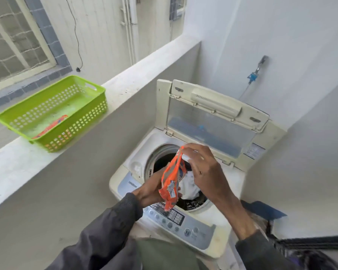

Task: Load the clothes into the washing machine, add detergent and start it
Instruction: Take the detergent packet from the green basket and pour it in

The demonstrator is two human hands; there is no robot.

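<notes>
1. Two hands work one orange detergent packet (171, 181) over the open washer (219, 193): the left hand (151, 189) is closed around its lower half, and the right hand (204, 168) pinches its top edge between thumb and fingers.
2. Clothes (189, 187), white on dark, already lie in the drum just below the packet; the lid (213, 115) stands raised behind.
3. Whether the packet is torn open yet is not clear.
4. Risk: a hard tear could split the packet wide, so powder would scatter onto the control panel (183, 224) or rim rather than into the drum.
5. Risk: the packet sits near the drum's front edge; tipped from there, detergent may land on the panel's buttons.
6. Risk: a loose left grip could drop the whole packet in among the clothes.
7. One more orange packet (51, 128) lies in the green basket (18, 114) on the ledge (125, 82), well apart.
</notes>
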